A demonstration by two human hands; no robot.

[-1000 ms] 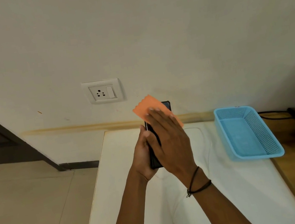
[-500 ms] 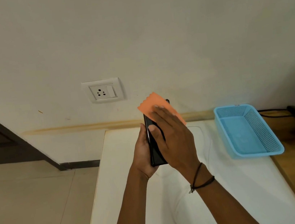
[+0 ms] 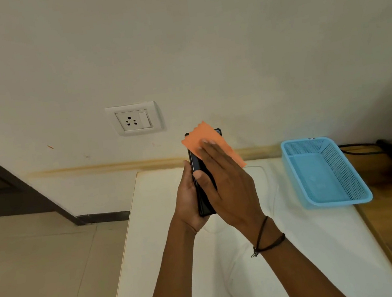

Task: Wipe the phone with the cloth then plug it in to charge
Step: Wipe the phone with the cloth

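A black phone stands upright above the white table, gripped from behind and the left by my left hand. An orange cloth with a zigzag edge lies over the phone's upper face. My right hand presses the cloth flat against the screen with straight fingers, its thumb across the phone's left edge. Most of the screen is hidden under the hand and cloth. A thin white cable lies on the table behind my right hand.
A white wall socket with a switch sits on the wall up and to the left of the phone. A blue mesh basket stands on the table at the right. Black cables and a wooden surface lie beyond it.
My right hand and the cloth have slid a little up and to the right along the phone's face. The left hand keeps the phone in about the same spot.
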